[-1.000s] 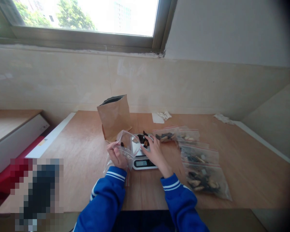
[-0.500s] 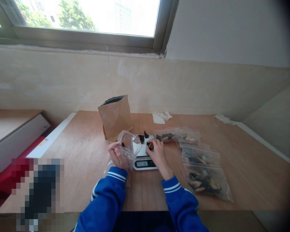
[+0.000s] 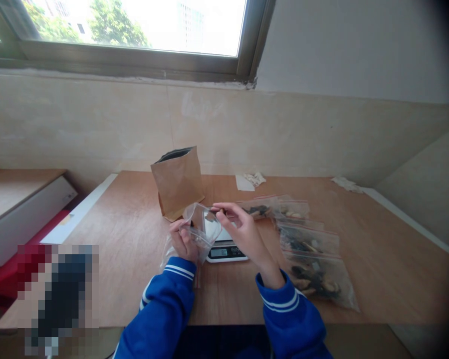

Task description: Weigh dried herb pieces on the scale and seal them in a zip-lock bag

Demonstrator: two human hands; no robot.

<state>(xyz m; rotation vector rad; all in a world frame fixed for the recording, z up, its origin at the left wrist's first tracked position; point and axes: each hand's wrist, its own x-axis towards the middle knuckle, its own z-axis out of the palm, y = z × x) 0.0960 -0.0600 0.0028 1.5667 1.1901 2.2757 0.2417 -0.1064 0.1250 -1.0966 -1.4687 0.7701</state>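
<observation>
My left hand (image 3: pixel 183 242) is closed around a clear zip bag (image 3: pixel 204 232), whose mouth gapes to the upper right; a small dark bit shows near my fingers. Above the kitchen scale (image 3: pixel 227 253), my right hand (image 3: pixel 241 232) pinches a small dark dried piece (image 3: pixel 223 212) between thumb and fingers, at the bag's mouth. Its kind is hard to make out. A brownish piece (image 3: pixel 210 216) shows by the bag's opening. The scale's display faces me, and my right hand hides part of its white plate.
Behind the bag stands an open brown paper pouch (image 3: pixel 177 182). Several filled zip bags (image 3: pixel 318 279) with dark and tan dried pieces lie on the right. White paper (image 3: pixel 245 183) and a crumpled tissue (image 3: pixel 255 178) rest near the wall. A blurred-out dark shape (image 3: pixel 63 294) is at left.
My right hand has lifted off the scale plate and moved up and left to the bag's mouth with a dark piece. My left hand still holds the bag in nearly the same spot.
</observation>
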